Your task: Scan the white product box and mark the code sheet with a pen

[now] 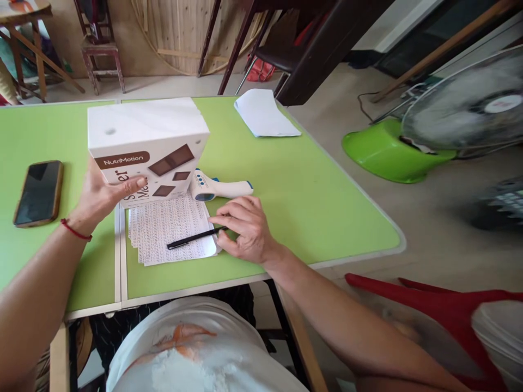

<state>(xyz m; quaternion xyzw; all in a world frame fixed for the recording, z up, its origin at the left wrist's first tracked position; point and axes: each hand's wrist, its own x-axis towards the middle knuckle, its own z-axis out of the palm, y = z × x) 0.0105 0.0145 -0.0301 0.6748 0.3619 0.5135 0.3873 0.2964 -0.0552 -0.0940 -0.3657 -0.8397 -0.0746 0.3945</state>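
Observation:
My left hand (102, 190) grips the lower left side of a white cardboard box (147, 125) marked "NutriMotion", thumb across its printed front. The box stands tilted over the top of a stack of handwritten paper sheets (171, 223). A black pen (192, 238) lies slanted across those sheets. Its right end runs between the thumb and fingers of my right hand (245, 228), which are curled around it. Just beyond that hand, a white and blue infrared thermometer (220, 188) rests on its side, touching or very near the box.
A phone in a brown case (38, 193) lies left on the green table (327, 218). More white paper (265, 113) sits near the far edge. To the right are a fan (469, 103), a green plastic stool (396, 152) and a red chair (441, 310).

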